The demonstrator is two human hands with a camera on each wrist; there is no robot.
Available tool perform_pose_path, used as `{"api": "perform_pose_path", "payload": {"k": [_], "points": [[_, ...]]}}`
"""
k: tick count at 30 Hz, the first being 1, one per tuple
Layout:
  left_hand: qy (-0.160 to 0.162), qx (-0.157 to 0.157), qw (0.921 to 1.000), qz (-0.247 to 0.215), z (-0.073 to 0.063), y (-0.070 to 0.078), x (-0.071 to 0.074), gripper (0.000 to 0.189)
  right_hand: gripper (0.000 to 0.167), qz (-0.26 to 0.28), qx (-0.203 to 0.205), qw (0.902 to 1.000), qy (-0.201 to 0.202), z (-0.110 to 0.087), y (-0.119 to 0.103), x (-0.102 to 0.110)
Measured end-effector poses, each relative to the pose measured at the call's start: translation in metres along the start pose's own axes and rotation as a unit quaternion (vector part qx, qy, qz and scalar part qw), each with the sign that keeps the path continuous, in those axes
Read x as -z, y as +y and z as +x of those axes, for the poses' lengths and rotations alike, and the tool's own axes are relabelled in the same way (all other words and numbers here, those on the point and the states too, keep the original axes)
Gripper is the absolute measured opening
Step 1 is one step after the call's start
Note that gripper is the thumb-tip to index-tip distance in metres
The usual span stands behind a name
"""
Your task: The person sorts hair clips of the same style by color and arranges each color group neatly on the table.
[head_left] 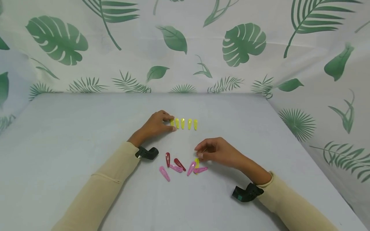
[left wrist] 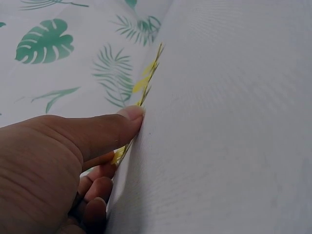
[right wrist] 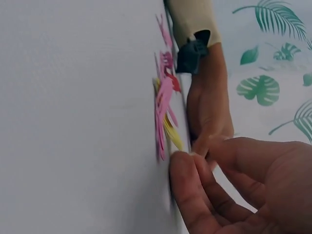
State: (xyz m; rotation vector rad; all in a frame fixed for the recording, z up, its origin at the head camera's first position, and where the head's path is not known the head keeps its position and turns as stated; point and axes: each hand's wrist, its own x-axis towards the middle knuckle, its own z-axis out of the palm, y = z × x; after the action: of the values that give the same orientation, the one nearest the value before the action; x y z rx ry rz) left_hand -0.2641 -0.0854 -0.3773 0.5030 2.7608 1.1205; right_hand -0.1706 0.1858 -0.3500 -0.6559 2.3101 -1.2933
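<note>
Centre-left of frame, left hand [head_left: 157, 124] pinches the endmost yellow clip [head_left: 172, 123] end to end, apparently to steady it. Lower centre, right hand [head_left: 221, 152] curls fingers at a loose yellow clip [head_left: 197, 162], partly under pink clips [head_left: 191, 168]; whether gripped, cannot tell.

My sleeves [head_left: 101, 192] are beige, my wrist cameras [head_left: 147, 153] black. Clips [head_left: 182, 123] at frame centre are yellow; lower clips [head_left: 180, 164] pink, dark red and yellow. Up top, green leaves [head_left: 242, 44] pattern the white backdrop [head_left: 199, 48]; the table [head_left: 72, 144] is pale grey.
</note>
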Motion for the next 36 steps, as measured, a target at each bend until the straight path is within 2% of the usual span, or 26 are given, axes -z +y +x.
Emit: {"api": "perform_pose_path", "payload": {"k": [6,13,18,22,28,36], "points": [[-0.002,0.002,1.0000,-0.002,-0.001,0.002,0.001,0.054,0.025,-0.018,0.019,0.9997,0.000,0.000,0.004,-0.008],[0.001,-0.003,1.0000,0.000,0.001,0.000,0.000,0.053,0.023,-0.095,0.018,0.9952,0.012,-0.001,-0.004,-0.018],[0.001,-0.007,1.0000,-0.001,0.001,0.000,0.000,0.053,0.021,-0.122,0.016,0.9923,0.009,-0.001,-0.006,-0.018],[0.002,-0.012,0.9999,-0.004,0.000,0.000,0.000,0.054,0.016,-0.114,0.007,0.9935,0.005,-0.001,-0.005,-0.016],[0.004,-0.004,1.0000,-0.008,-0.001,0.000,0.000,0.053,0.009,-0.088,0.015,0.9960,0.005,0.000,0.000,-0.011],[0.003,-0.006,1.0000,-0.007,0.000,0.000,-0.001,0.053,0.020,-0.070,-0.001,0.9971,0.031,0.001,0.002,-0.008]]}}
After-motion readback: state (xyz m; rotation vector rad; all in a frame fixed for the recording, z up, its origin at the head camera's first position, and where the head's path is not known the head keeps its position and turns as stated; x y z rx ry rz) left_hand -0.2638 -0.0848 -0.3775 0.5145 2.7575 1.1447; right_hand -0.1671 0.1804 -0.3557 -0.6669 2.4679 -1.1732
